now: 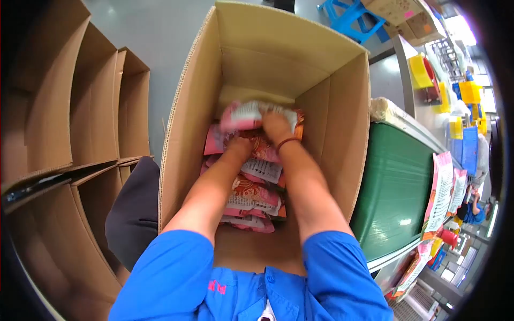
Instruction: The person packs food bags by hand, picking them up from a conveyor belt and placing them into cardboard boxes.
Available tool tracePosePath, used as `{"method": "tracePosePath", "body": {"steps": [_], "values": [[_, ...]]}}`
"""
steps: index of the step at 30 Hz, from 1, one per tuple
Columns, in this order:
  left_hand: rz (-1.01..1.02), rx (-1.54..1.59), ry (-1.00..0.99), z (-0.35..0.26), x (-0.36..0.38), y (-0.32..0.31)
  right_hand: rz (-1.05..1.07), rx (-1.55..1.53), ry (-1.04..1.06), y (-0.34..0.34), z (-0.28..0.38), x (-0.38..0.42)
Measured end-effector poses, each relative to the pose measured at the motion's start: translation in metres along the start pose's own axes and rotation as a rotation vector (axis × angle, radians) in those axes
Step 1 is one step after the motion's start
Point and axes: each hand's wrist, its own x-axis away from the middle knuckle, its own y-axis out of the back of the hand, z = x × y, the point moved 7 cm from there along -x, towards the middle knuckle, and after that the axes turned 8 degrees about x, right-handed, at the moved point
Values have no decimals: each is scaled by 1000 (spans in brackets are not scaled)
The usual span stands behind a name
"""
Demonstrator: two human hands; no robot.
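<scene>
Both my hands reach down into a tall open cardboard box (187,115). My right hand (277,127), with a dark red band at the wrist, grips a pink-and-white printed packet (243,116) near the box's far end; this packet is blurred by motion. Just to the left and nearer me, my left hand (241,147) is closed against the printed packets beneath, its fingertips hidden. A row of overlapping pink, red and white packets (251,193) runs along the box floor toward me.
More open cardboard boxes (96,101) stand on the left. On the right are a green-covered surface (399,184) and further packets (439,187) at its edge. A blue stool (350,20) stands beyond the box. Another person (474,211) is far right.
</scene>
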Motion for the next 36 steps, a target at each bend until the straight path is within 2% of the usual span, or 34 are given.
{"method": "tracePosePath", "body": {"steps": [2,4,6,7,8,9,10,12,14,15,16,18,19,20,22,23,24,26,27,29,30,31,33,34,35,36], "values": [[-229,43,32,12,-11,-5,-145,112,-87,-47,21,40],[-520,117,1,22,-13,-10,-386,190,-131,-52,31,52],[-733,157,-142,24,-10,-19,172,-183,-118,-2,34,67],[-756,159,-184,24,-3,-22,156,-111,-75,1,38,63],[-685,100,-145,17,19,-24,115,-83,-109,18,39,59],[-576,109,1,26,12,-26,34,-159,-189,37,38,56],[-613,24,-64,12,27,-25,58,-142,-65,88,46,74],[-680,-93,-143,-21,71,5,58,-199,2,173,54,115],[-735,206,-174,-54,123,46,-190,-350,49,247,48,164],[-1131,66,-576,-85,164,67,-300,-409,37,286,40,209],[-1128,25,-621,-108,179,77,-410,-468,22,315,26,264],[-995,851,-557,-121,198,107,-801,-508,4,343,-17,363],[-900,1120,-609,-147,216,114,-843,-538,-113,355,-44,422],[-892,1099,-626,-177,240,123,-1016,-505,-182,347,-78,468],[-621,1452,-702,-229,267,126,-1110,-411,-582,307,-149,567],[-491,1528,-719,-254,270,122,-1063,-552,-748,302,-165,612],[-367,1607,-732,-277,275,118,-957,-257,-1032,272,-196,656],[-347,1554,-613,-313,270,109,-908,-231,-1077,196,-262,734],[-427,1445,-520,-335,279,114,-770,167,-1188,167,-292,776],[-491,1325,-369,-337,276,129,-425,144,-1493,127,-316,823],[-487,1313,-294,-335,273,133,-331,157,-1515,117,-330,841],[-444,1286,-292,-341,279,135,-402,169,-1408,104,-343,853],[-414,1156,-303,-362,304,139,-364,22,-1485,63,-377,869],[-405,1083,-241,-374,316,135,-373,117,-1541,68,-374,868],[-433,1073,-338,-387,319,135,-452,181,-1428,60,-388,874],[-488,1090,-335,-397,317,136,-454,253,-1481,68,-390,873]]}}
